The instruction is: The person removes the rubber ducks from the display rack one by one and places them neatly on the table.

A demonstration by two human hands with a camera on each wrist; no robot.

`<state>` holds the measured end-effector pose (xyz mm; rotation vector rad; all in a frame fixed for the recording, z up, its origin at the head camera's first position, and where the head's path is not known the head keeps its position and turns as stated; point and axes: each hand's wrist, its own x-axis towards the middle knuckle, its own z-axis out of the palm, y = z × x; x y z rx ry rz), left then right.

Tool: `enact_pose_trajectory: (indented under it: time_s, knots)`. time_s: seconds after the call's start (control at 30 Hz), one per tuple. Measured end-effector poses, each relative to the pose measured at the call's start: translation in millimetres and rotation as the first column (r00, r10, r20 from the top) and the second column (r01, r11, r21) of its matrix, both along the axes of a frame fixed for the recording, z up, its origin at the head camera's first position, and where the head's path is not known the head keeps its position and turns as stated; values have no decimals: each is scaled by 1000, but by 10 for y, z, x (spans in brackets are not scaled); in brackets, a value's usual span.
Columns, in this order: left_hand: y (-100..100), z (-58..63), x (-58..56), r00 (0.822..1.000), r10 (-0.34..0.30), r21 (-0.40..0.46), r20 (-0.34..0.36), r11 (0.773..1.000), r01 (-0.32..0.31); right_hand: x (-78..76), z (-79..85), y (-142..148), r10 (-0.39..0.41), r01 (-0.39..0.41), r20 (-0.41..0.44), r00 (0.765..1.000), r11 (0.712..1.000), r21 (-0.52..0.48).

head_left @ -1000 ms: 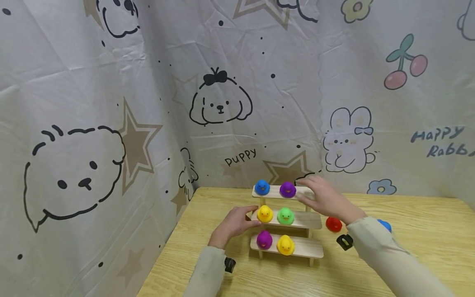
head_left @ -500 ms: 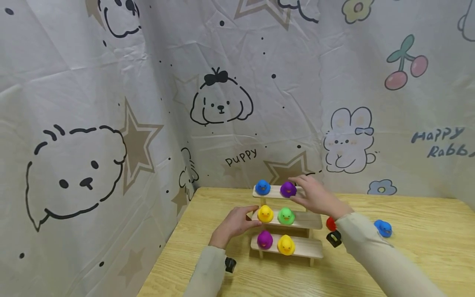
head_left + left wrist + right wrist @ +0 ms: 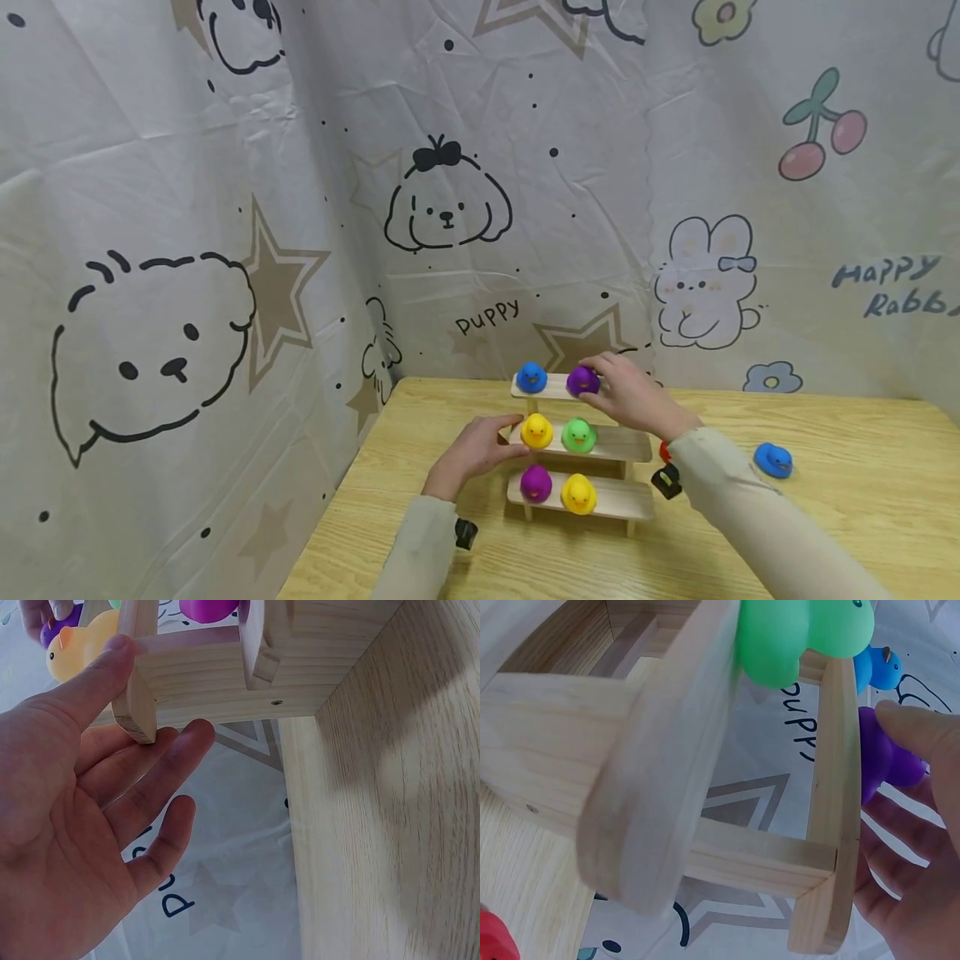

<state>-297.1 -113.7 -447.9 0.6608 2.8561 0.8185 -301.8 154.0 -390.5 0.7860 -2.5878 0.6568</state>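
- Your right hand (image 3: 637,398): thumb and fingers clamped on the upper purple duck (image 3: 581,382), thumb in front, fingers behind.
- That duck is on the top tier (image 3: 553,386) of the wooden rack (image 3: 592,485), right of the upper blue duck (image 3: 532,377), which sits near the tier's left end.
- Your left hand (image 3: 474,446): thumb and fingers apart, clamped on the left end of the middle tier (image 3: 622,442); the little finger hangs free of the wood.
- Middle tier: upper yellow duck (image 3: 536,432) by the left end, just beside your left hand; green duck (image 3: 578,436) next to it, near mid-length.
- Bottom tier (image 3: 630,502): lower purple duck (image 3: 536,483) by the left end, lower yellow duck (image 3: 578,495) to its right.
- Rack stands toward the back edge of the tabletop (image 3: 862,508).
- Loose blue duck (image 3: 773,460) lies on the tabletop, right of the rack, nearer the back edge.
- Red toy (image 3: 664,451) between them, mostly hidden by your right sleeve (image 3: 750,508).
- Printed curtain (image 3: 585,108) hangs behind the back edge and along the left edge.
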Motion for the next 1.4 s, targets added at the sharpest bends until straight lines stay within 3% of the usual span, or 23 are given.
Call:
enact_pose_trajectory:
  time_s: [0.43,0.73,1.0,1.4]
  knots:
    - [3,22,8,1000,0,-2,5,1000,0,28,13,-5,-10,10,8,1000,1000,-22]
    - [6,36,24,1000,10,5,14,1000,-10,135,30,157,52,-57,-92,994,997,-52]
    - [5,10,16,1000,2,2,5,1000,-2,259,65,383,78,-85,-118,990,995,-54]
    - [1,12,17,1000,4,7,17,1000,-4,380,40,727,-6,1,-158,987,1000,-26]
